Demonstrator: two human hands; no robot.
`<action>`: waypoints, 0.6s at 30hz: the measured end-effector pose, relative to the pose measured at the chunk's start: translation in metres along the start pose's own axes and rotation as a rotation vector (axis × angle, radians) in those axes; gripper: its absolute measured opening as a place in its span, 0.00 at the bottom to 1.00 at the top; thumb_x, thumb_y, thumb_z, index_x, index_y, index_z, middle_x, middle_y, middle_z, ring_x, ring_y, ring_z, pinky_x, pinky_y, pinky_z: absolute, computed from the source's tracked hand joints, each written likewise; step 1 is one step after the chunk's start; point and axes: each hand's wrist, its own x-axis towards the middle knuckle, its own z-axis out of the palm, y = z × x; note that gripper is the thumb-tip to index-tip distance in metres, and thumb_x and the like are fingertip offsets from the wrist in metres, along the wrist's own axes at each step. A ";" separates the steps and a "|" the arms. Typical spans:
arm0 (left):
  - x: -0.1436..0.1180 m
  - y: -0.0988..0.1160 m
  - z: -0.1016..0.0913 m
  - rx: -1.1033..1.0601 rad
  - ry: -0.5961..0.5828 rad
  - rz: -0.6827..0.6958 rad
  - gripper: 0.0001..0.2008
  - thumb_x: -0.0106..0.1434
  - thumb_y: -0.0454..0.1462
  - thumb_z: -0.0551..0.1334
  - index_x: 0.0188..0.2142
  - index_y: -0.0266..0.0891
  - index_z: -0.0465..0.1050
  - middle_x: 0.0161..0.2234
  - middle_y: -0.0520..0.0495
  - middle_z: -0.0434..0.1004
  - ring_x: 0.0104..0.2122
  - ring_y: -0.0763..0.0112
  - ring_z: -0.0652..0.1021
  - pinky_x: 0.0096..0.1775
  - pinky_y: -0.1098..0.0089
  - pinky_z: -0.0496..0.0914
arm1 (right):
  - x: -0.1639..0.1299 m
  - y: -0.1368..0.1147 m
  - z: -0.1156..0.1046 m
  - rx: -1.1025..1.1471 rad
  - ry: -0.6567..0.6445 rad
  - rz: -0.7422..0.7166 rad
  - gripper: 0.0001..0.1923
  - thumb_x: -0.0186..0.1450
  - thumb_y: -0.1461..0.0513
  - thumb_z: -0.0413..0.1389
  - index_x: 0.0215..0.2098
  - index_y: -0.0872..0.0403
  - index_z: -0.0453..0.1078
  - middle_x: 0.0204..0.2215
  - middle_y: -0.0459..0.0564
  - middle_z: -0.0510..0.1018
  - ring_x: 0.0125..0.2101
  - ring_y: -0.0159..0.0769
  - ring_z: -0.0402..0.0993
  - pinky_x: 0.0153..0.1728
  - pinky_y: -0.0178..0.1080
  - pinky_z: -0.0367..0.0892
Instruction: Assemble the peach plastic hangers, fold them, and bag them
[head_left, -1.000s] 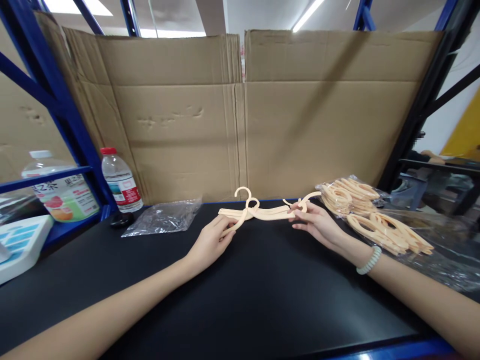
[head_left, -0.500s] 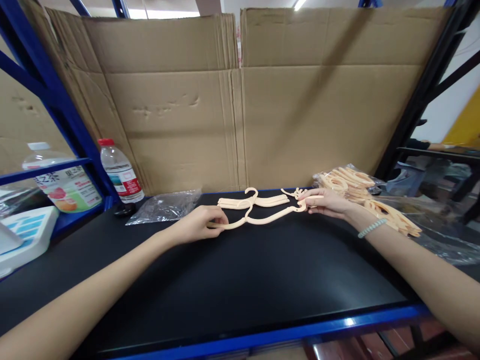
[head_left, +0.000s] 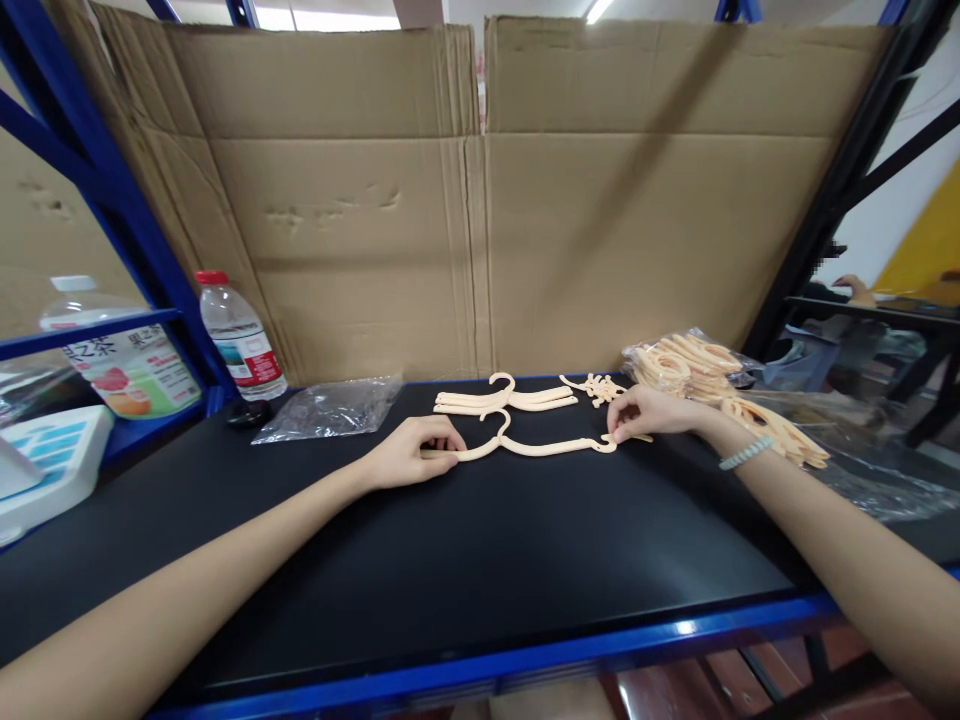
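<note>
- Looks partway along: see stacked hangers (head_left: 544, 403) lying just beyond the fingers, bagged parts (head_left: 686, 360) past the right fingers, probably left to handle.
- Find the single hanger (head_left: 551, 448) stretched between both sets of fingers, hook pointing away.
- Grasping its left end with the left hand (head_left: 412, 452) — thumb and fingertips pinched together.
- Pinching its right end with the right hand (head_left: 652, 408) — close by small loose pieces (head_left: 602, 388), just beyond those fingertips.

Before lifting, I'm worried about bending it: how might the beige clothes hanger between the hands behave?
The beige clothes hanger is probably light, given its slim profile. Its firm-looking curve suggests stiffness, and the projecting hook should discourage rolling.
</note>
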 end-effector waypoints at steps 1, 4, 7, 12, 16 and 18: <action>0.000 -0.001 0.001 -0.010 0.017 -0.014 0.07 0.57 0.35 0.58 0.32 0.36 0.76 0.29 0.49 0.73 0.28 0.72 0.71 0.31 0.72 0.65 | -0.001 -0.001 -0.001 -0.013 -0.002 -0.003 0.18 0.50 0.49 0.63 0.27 0.57 0.75 0.20 0.47 0.74 0.20 0.28 0.65 0.22 0.33 0.58; 0.001 -0.003 0.003 -0.032 0.028 -0.029 0.08 0.57 0.36 0.59 0.32 0.37 0.76 0.29 0.49 0.74 0.28 0.72 0.71 0.31 0.71 0.63 | -0.004 -0.006 -0.001 -0.041 0.005 -0.012 0.17 0.52 0.50 0.62 0.27 0.56 0.75 0.20 0.47 0.73 0.21 0.30 0.66 0.22 0.33 0.59; 0.001 -0.006 0.002 -0.051 0.027 -0.021 0.08 0.57 0.36 0.58 0.34 0.38 0.76 0.30 0.49 0.75 0.29 0.71 0.71 0.33 0.71 0.63 | -0.005 -0.018 0.003 -0.047 0.080 -0.026 0.17 0.54 0.51 0.61 0.30 0.56 0.75 0.21 0.47 0.74 0.21 0.30 0.65 0.22 0.34 0.58; 0.000 -0.006 0.002 -0.060 0.016 -0.019 0.09 0.56 0.34 0.58 0.35 0.37 0.76 0.28 0.50 0.73 0.28 0.72 0.70 0.32 0.71 0.62 | 0.001 -0.037 0.024 -0.057 0.177 -0.161 0.16 0.55 0.52 0.61 0.35 0.55 0.76 0.26 0.49 0.76 0.26 0.32 0.67 0.26 0.34 0.61; 0.001 0.000 0.002 -0.093 0.001 -0.045 0.08 0.55 0.34 0.59 0.33 0.37 0.75 0.27 0.50 0.72 0.28 0.72 0.70 0.31 0.72 0.63 | 0.004 -0.043 0.037 -0.093 0.130 -0.243 0.14 0.57 0.53 0.59 0.32 0.55 0.75 0.28 0.49 0.76 0.27 0.33 0.66 0.28 0.36 0.62; 0.001 0.002 0.002 -0.121 -0.018 -0.070 0.08 0.56 0.35 0.59 0.32 0.37 0.75 0.27 0.50 0.72 0.28 0.72 0.70 0.30 0.72 0.63 | 0.003 -0.043 0.037 -0.087 0.084 -0.224 0.12 0.58 0.54 0.58 0.31 0.56 0.74 0.26 0.49 0.75 0.27 0.32 0.66 0.28 0.36 0.63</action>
